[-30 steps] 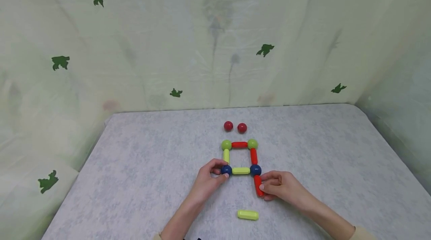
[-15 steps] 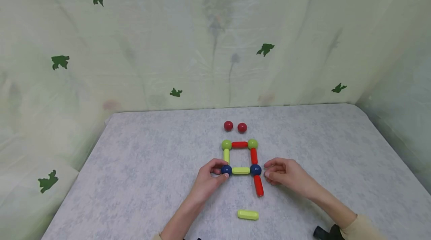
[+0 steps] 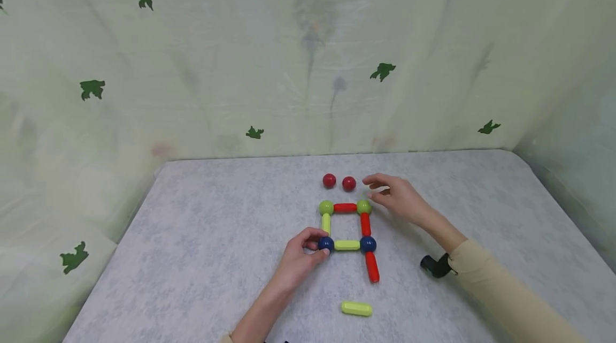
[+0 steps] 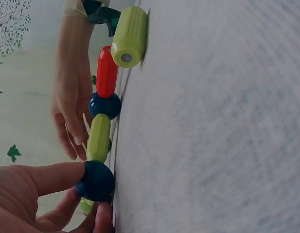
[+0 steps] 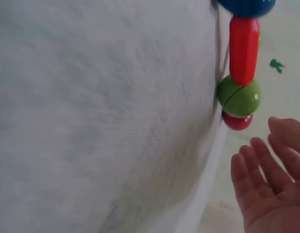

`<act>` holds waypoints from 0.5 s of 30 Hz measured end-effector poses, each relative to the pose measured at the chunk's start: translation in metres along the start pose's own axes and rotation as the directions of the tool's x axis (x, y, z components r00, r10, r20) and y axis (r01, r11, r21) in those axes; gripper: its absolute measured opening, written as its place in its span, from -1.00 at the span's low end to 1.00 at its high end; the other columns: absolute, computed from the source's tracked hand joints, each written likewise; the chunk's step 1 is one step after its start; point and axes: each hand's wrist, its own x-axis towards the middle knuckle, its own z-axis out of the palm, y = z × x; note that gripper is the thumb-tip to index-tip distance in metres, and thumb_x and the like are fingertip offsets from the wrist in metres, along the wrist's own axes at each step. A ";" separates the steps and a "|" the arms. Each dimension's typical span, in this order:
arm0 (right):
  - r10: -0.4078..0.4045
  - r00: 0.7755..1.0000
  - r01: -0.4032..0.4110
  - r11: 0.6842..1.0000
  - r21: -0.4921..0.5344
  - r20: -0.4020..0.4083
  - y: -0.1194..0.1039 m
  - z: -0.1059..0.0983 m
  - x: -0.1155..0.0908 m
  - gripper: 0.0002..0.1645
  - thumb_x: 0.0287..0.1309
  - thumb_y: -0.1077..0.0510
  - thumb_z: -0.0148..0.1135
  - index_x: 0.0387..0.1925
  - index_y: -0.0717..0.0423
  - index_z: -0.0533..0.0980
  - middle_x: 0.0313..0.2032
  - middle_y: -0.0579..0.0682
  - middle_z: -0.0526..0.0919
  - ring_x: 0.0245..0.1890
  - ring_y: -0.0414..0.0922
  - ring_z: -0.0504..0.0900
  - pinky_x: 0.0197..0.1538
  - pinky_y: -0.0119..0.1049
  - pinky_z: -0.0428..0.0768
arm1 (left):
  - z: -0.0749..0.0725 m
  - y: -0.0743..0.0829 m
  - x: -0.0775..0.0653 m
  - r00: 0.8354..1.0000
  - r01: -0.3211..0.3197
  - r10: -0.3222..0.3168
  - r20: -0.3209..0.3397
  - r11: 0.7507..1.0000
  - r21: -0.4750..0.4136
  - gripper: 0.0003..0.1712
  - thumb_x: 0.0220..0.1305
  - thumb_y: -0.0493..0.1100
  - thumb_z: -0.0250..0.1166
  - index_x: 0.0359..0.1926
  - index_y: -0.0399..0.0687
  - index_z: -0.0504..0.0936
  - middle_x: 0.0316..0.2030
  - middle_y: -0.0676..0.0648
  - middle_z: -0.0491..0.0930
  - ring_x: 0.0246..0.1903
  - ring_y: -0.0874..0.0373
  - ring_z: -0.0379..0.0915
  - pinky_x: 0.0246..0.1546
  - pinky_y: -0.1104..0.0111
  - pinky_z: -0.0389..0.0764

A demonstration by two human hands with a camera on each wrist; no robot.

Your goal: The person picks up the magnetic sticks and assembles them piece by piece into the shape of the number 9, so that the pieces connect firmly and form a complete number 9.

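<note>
My left hand (image 3: 302, 253) pinches the left blue ball (image 4: 96, 181) between thumb and fingers. That ball is one corner of a square of balls and rods: two green balls (image 3: 363, 207) at the far corners, another blue ball (image 3: 368, 244) at the near right. Red rods (image 3: 366, 224) form the far and right sides, yellow-green rods (image 3: 347, 245) the near and left. A further red rod (image 3: 372, 267) extends toward me from the right blue ball. My right hand (image 3: 397, 197), holding nothing, hovers with spread fingers just right of two loose red balls (image 3: 348, 183) behind the square.
A loose yellow-green rod (image 3: 356, 309) lies nearer to me, below the square. The table (image 3: 216, 214) has a pale grey cloth. Behind it hangs a curtain (image 3: 216, 65) with leaf and bird prints. A black wrist camera (image 3: 435, 266) sits at my right cuff.
My right hand let go of the red rod at the near right, then moved away from me to beside the red balls. The left hand keeps its grip on the blue ball.
</note>
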 end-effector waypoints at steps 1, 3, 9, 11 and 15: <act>-0.005 1.000 0.005 1.000 0.001 0.007 0.001 0.001 0.006 -0.52 0.27 0.25 0.26 0.22 0.11 0.48 0.14 0.05 0.56 0.10 0.03 0.54 0.06 -0.03 0.56 | 0.000 -0.001 0.000 1.000 0.003 -0.003 0.000 1.000 0.001 -0.63 0.17 -0.34 0.35 0.03 -0.09 0.61 -0.19 -0.10 0.48 -0.16 0.05 0.31 -0.28 0.33 0.41; -0.006 1.000 0.006 1.000 0.005 0.024 0.003 0.002 0.017 -0.49 0.27 0.24 0.26 0.25 0.07 0.46 0.18 0.03 0.54 0.13 0.03 0.51 0.08 -0.02 0.54 | 0.000 -0.002 0.001 1.000 0.010 -0.010 0.000 1.000 0.001 -0.64 0.18 -0.34 0.35 0.02 -0.08 0.61 -0.19 -0.09 0.48 -0.16 0.05 0.32 -0.27 0.33 0.41; -0.017 0.994 0.019 1.000 -0.019 0.106 0.003 0.007 0.043 -0.45 0.28 0.19 0.27 0.29 0.03 0.44 0.21 0.02 0.51 0.15 0.03 0.50 0.11 -0.01 0.52 | 0.001 -0.003 0.002 1.000 0.004 -0.004 -0.006 1.000 0.012 -0.64 0.17 -0.35 0.35 0.01 -0.08 0.62 -0.19 -0.09 0.49 -0.16 0.04 0.32 -0.27 0.33 0.42; -0.013 0.992 0.018 0.999 -0.034 0.129 0.001 0.009 0.050 -0.45 0.28 0.18 0.27 0.29 0.02 0.44 0.20 0.01 0.52 0.13 0.03 0.51 0.10 -0.02 0.52 | 0.000 -0.003 0.002 1.000 0.004 -0.004 -0.007 1.000 0.012 -0.64 0.17 -0.35 0.35 0.02 -0.08 0.62 -0.19 -0.08 0.49 -0.16 0.05 0.32 -0.27 0.33 0.42; 0.015 0.988 -0.005 0.998 -0.065 0.156 -0.002 0.014 0.056 -0.47 0.27 0.19 0.27 0.27 0.03 0.47 0.14 0.02 0.56 0.10 0.03 0.52 0.09 -0.05 0.53 | 0.001 -0.001 0.001 1.000 -0.004 0.004 -0.007 1.000 0.007 -0.62 0.17 -0.35 0.36 0.03 -0.10 0.61 -0.18 -0.09 0.50 -0.16 0.05 0.32 -0.28 0.34 0.41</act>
